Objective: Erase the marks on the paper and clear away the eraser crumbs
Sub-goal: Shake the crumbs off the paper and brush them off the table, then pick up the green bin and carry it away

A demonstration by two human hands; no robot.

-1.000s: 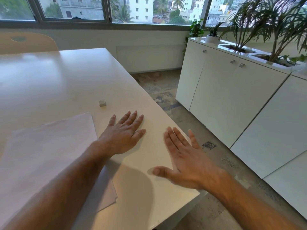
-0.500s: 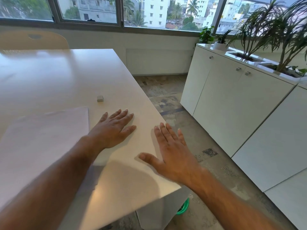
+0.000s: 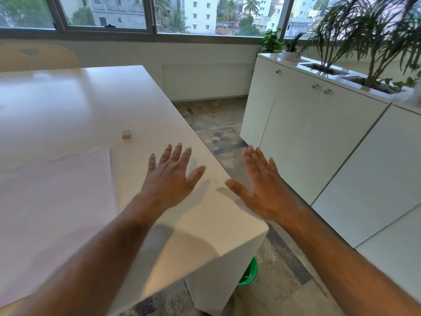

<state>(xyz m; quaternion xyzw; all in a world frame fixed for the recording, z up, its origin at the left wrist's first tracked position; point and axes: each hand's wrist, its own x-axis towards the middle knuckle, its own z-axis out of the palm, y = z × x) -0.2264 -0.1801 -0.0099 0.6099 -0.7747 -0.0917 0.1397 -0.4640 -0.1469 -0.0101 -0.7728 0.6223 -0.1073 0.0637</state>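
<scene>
A white sheet of paper (image 3: 54, 197) lies at the left of the white table (image 3: 68, 106). A small grey eraser (image 3: 126, 134) sits on the table just beyond the paper's far right corner. My left hand (image 3: 169, 176) lies flat with fingers spread on the table, right of the paper. My right hand (image 3: 262, 185) is flat and open, mostly past the table's right edge, its thumb over the edge. A few tiny crumbs (image 3: 214, 179) dot the table between my two hands. Neither hand holds anything.
A green bin (image 3: 248, 273) stands on the floor under the table's near right corner. White cabinets (image 3: 319, 137) with potted plants (image 3: 364, 42) line the right side. A beige chair back (image 3: 38, 57) rises behind the table's far edge.
My right hand has slid rightward from the tabletop out past the table's right edge. My left hand has also moved right, closer to that edge. The view has shifted.
</scene>
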